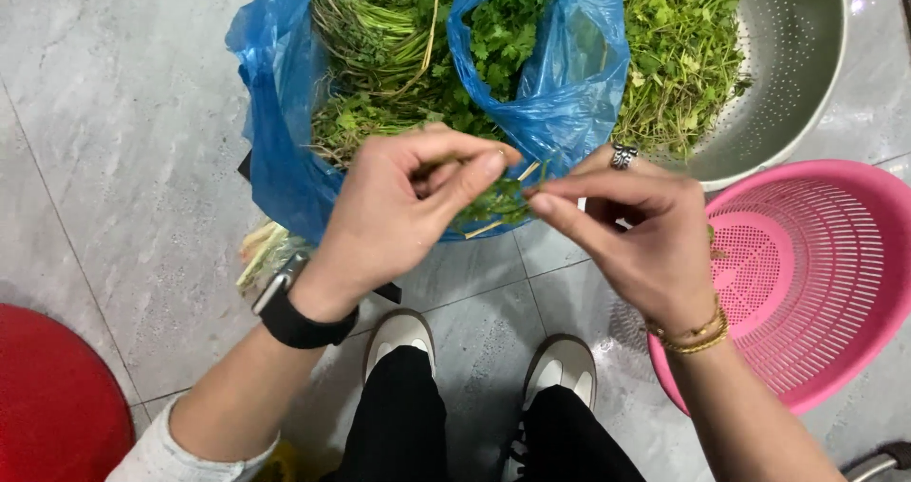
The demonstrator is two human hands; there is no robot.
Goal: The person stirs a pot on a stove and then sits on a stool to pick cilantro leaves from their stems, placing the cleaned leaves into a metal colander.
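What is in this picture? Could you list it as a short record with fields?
Left hand: pinches a sprig of green herbs
Right hand: grips the same sprig at its other end
Blue bag: open on the floor, full of herbs
Metal colander: beyond the right hand, holds more greens
Pink basket: beside the right hand; contents hard to tell
Floor: grey tiles
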